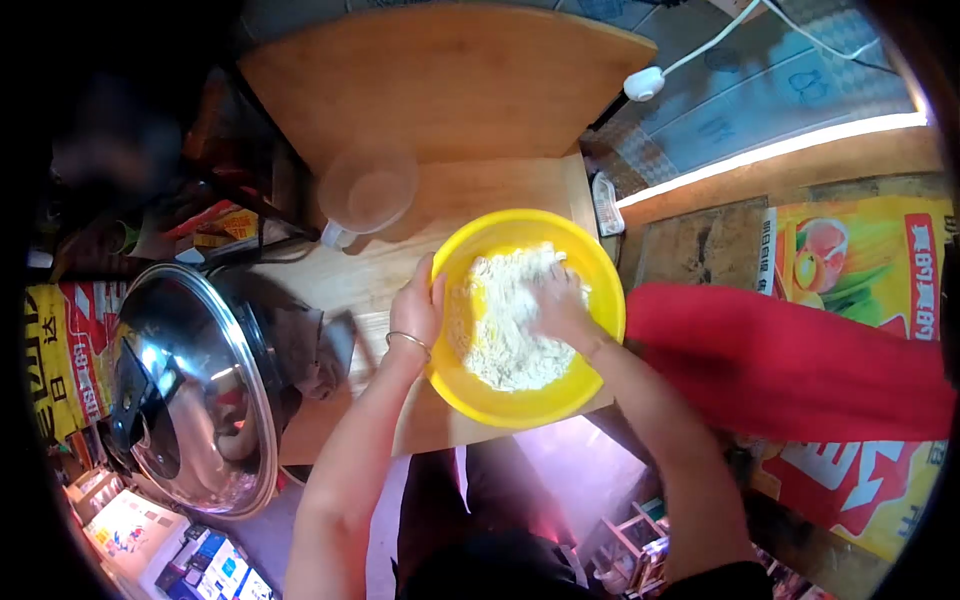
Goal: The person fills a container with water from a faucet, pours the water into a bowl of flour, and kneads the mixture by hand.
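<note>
A yellow bowl (462,392) stands on the wooden table, with white flour (515,350), partly in crumbly clumps, spread over its bottom. My left hand (416,308), with a bangle at the wrist, grips the bowl's left rim, thumb on the near side of the wall. Inside the bowl, my right hand (562,312) is down in the flour on the right side. Its fingers are blurred and whitened, so I cannot make out how they are bent. Behind the bowl to the left is a clear plastic measuring jug (370,192) with a handle.
A large glass pot lid (205,390) stands tilted at the left. Red cloth (780,360) lies right of the bowl over yellow printed packaging (860,235). A wooden board (440,80) rises at the table's back. A white cable with a plug-like end (645,84) hangs at upper right.
</note>
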The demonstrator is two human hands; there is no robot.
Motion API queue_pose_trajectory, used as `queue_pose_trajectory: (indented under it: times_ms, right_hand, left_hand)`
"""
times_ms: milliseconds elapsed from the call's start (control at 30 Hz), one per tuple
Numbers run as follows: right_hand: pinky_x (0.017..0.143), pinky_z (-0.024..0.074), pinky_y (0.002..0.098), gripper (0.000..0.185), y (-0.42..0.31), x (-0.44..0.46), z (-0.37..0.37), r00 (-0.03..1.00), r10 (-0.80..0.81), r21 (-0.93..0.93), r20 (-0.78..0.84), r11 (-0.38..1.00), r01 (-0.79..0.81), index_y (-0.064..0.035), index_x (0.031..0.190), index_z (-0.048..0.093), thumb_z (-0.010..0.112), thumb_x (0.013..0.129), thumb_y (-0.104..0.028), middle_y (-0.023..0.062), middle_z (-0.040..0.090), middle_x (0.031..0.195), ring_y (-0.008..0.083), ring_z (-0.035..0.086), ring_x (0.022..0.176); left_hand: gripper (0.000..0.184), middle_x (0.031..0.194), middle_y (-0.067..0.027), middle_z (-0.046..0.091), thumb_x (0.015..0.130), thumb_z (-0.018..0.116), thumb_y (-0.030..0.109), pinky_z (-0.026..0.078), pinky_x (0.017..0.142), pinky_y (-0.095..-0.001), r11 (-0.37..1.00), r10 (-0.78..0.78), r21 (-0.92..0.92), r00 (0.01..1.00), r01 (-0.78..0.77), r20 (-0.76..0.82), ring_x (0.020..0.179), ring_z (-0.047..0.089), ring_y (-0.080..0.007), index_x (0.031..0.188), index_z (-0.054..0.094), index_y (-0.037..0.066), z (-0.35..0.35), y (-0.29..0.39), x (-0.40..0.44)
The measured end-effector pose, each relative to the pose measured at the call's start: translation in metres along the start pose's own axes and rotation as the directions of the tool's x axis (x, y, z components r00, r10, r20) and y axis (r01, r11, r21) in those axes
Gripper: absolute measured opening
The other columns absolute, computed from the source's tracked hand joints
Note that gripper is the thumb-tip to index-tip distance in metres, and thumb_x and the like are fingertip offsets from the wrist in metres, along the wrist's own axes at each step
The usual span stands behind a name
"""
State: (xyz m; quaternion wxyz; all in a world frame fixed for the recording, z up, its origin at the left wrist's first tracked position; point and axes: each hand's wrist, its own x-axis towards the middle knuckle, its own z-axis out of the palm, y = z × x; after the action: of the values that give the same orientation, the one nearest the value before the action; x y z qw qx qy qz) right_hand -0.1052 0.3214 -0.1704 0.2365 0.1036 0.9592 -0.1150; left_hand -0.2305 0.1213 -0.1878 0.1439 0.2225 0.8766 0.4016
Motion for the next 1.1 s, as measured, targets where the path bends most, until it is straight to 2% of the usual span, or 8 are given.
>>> queue_pose_trajectory:
  times_ms: [133, 200, 267, 400, 500, 700, 900, 1100]
  right_hand:
    - [0.101, 0.0206, 0.054, 0.054, -0.092, 0.041, 0.084, 0.916, 0.011, 0.067, -0.402, 0.998, 0.018, -0.0048, 0.122, 0.047, 0.054, 0.074, -0.028, 0.0195, 0.047, 0.125, 0.0365, 0.036, 0.121]
    - [0.1, 0.0227, 0.0547, 0.047, -0.092, -0.009, 0.057, 0.953, -0.214, 0.074, -0.214, 0.969, 0.234, -0.008, 0.113, 0.055, 0.057, 0.071, -0.028, 0.016, 0.051, 0.12, 0.0342, 0.034, 0.124]
    - [0.098, 0.0216, 0.0603, 0.046, -0.071, -0.054, 0.034, 0.927, -0.37, -0.01, -0.063, 0.929, 0.37, -0.0146, 0.111, 0.059, 0.063, 0.07, -0.033, 0.0097, 0.052, 0.121, 0.0324, 0.032, 0.127]
    - [0.098, 0.0219, 0.06, 0.06, -0.023, -0.038, 0.037, 0.958, 0.088, 0.085, -0.272, 0.994, -0.067, -0.0132, 0.118, 0.057, 0.067, 0.067, -0.044, 0.0142, 0.051, 0.121, 0.0342, 0.034, 0.122]
    - [0.1, 0.0204, 0.0589, 0.061, -0.06, 0.028, 0.038, 0.88, 0.329, 0.192, -0.342, 0.942, -0.277, -0.0122, 0.116, 0.058, 0.066, 0.066, -0.045, 0.0162, 0.052, 0.119, 0.0335, 0.036, 0.122]
    - [0.101, 0.0159, 0.0605, 0.06, -0.061, -0.045, 0.042, 0.963, -0.264, 0.03, -0.054, 0.963, 0.266, -0.0156, 0.115, 0.059, 0.061, 0.069, -0.053, 0.0137, 0.052, 0.122, 0.0287, 0.036, 0.124]
    - [0.104, 0.0147, 0.054, 0.073, -0.034, 0.038, 0.011, 0.967, 0.228, 0.259, -0.11, 0.946, -0.194, -0.0115, 0.127, 0.048, 0.06, 0.07, -0.055, 0.0162, 0.044, 0.131, 0.0333, 0.02, 0.134]
    - [0.104, 0.0132, 0.0573, 0.073, -0.04, -0.036, 0.009, 0.949, -0.217, -0.011, 0.228, 0.974, 0.225, -0.0153, 0.13, 0.046, 0.062, 0.069, -0.054, 0.0126, 0.034, 0.141, 0.0311, 0.023, 0.134]
  left_hand:
    - [0.043, 0.074, -0.0185, 0.063, 0.087, 0.054, 0.024, 0.046, 0.059, -0.0455, 0.997, -0.02, -0.077, 0.981, 0.006, -0.193, 0.067, 0.06, -0.0378, 0.126, 0.043, 0.01, 0.007, -0.006, -0.029]
    - [0.045, 0.072, -0.0165, 0.063, 0.087, 0.056, 0.024, 0.046, 0.057, -0.0443, 0.981, -0.005, -0.185, 0.938, -0.064, -0.345, 0.065, 0.061, -0.0361, 0.127, 0.042, 0.01, -0.008, 0.0, -0.034]
    - [0.05, 0.076, -0.0151, 0.063, 0.085, 0.058, 0.025, 0.047, 0.061, -0.041, 0.921, -0.388, -0.044, 0.922, 0.387, -0.002, 0.072, 0.063, -0.0331, 0.13, 0.04, 0.011, -0.047, 0.008, -0.031]
    - [0.044, 0.083, -0.0208, 0.062, 0.087, 0.055, 0.03, 0.047, 0.07, -0.0435, 0.986, 0.141, 0.073, 0.98, -0.152, 0.139, 0.081, 0.06, -0.0389, 0.124, 0.044, 0.01, -0.015, 0.001, 0.029]
    - [0.036, 0.085, -0.0227, 0.062, 0.089, 0.05, 0.029, 0.046, 0.068, -0.0471, 0.999, -0.001, 0.047, 0.989, -0.006, 0.147, 0.079, 0.058, -0.0413, 0.119, 0.047, 0.01, -0.006, 0.017, 0.027]
    - [0.033, 0.083, -0.0222, 0.062, 0.09, 0.049, 0.027, 0.046, 0.064, -0.0492, 0.998, -0.036, 0.053, 0.997, 0.033, 0.066, 0.074, 0.058, -0.0425, 0.118, 0.047, 0.011, -0.004, 0.02, 0.022]
    - [0.031, 0.077, -0.0223, 0.062, 0.09, 0.049, 0.027, 0.046, 0.061, -0.0496, 0.998, -0.002, 0.061, 0.997, -0.003, 0.078, 0.072, 0.058, -0.0422, 0.117, 0.046, 0.011, 0.002, 0.009, 0.023]
    - [0.033, 0.078, -0.0228, 0.062, 0.09, 0.049, 0.027, 0.045, 0.06, -0.0496, 0.986, -0.077, 0.155, 0.994, 0.063, 0.084, 0.071, 0.059, -0.0419, 0.119, 0.045, 0.012, -0.001, 0.015, 0.023]
